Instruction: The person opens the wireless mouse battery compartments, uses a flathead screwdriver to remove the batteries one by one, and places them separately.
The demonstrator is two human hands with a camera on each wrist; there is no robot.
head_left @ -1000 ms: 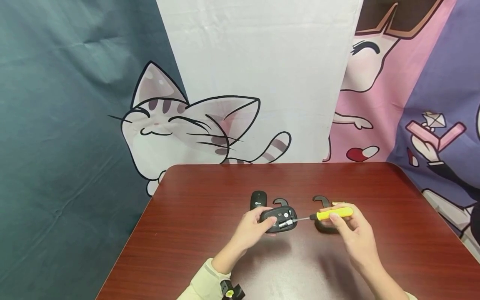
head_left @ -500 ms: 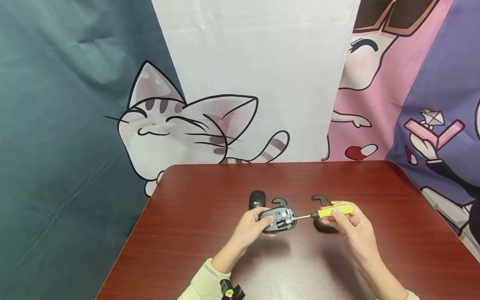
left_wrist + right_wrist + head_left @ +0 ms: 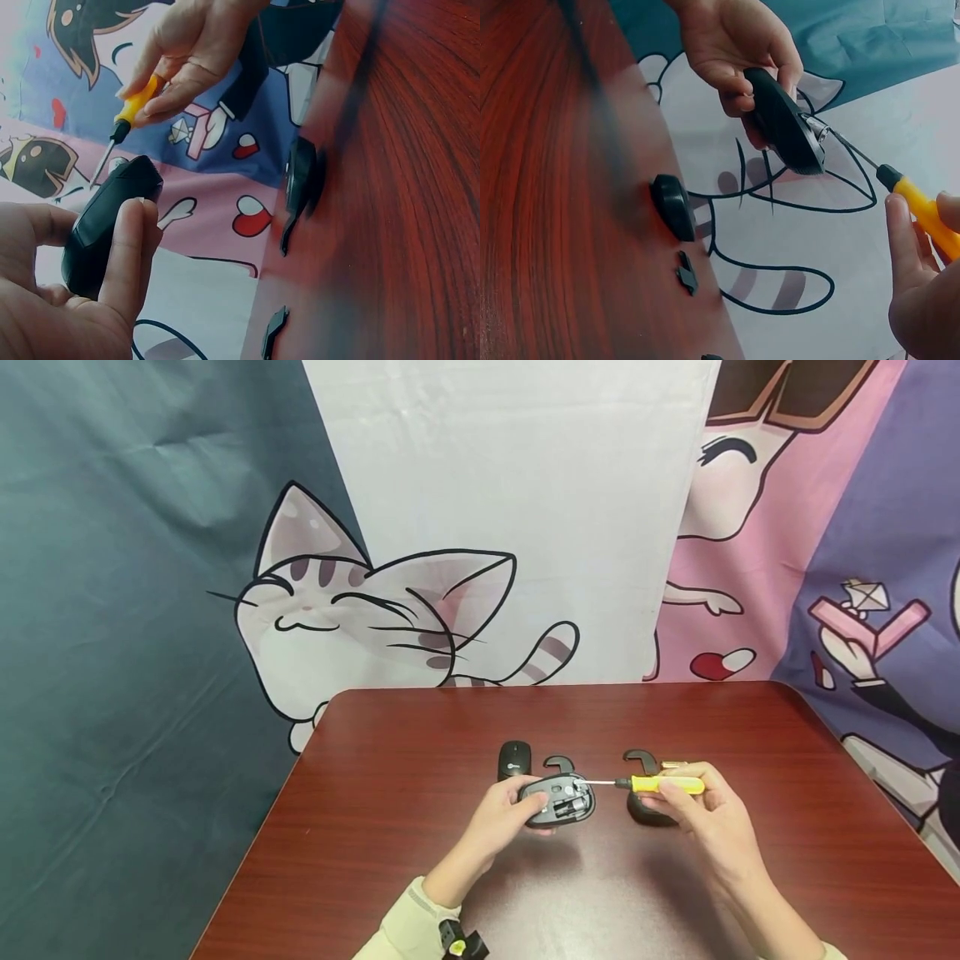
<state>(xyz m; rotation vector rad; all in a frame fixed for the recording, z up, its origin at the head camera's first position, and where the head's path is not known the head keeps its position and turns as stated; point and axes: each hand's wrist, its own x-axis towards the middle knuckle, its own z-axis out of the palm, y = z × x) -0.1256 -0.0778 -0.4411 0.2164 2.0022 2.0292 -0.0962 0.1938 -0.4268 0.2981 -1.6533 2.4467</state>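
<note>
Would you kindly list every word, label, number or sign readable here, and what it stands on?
Nothing can be read.
Black mouse on the table: small pale mark, too small to read.
Upturned mouse in the left hand: pale spots, too small to tell whether lettered.
Yellow screwdriver: no lettering visible.
Backdrop: drawings only.

In the right hand [image 3: 716,818], the screwdriver [image 3: 671,785] is yellow and black; in the left hand [image 3: 498,814], the computer mouse [image 3: 558,797] is black and grey. Below them, the table [image 3: 390,827] shows red-brown woodgrain; beyond, the printed cat [image 3: 348,635] has grey-mauve stripes.
</note>
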